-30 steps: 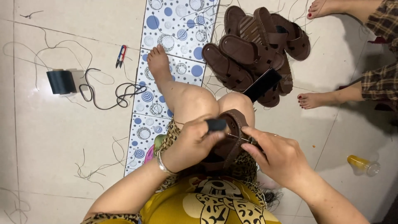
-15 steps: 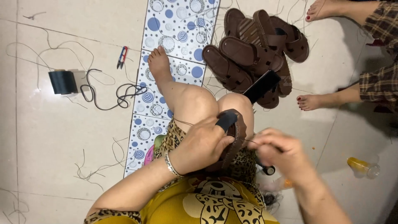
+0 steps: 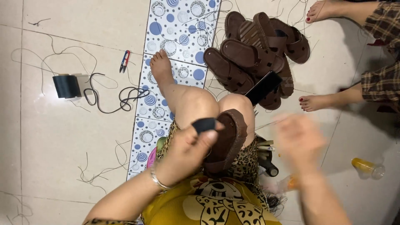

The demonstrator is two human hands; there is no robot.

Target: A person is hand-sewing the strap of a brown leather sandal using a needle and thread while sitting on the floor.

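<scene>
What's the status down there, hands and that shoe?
Left hand clamps brown sandal on lap, thumb capped in black. Right hand blurred, off the sandal, grip unclear. Sandal pile on floor ahead.

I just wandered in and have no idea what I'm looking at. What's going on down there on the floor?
A person sits on the tiled floor with a brown sandal propped on their lap. The left hand grips it near the strap. The right hand is off to the side, blurred in motion, so what it holds is unclear. A pile of brown sandals lies ahead, with a spool of dark thread and small snips to the left. Another person's bare feet are nearby.
</scene>
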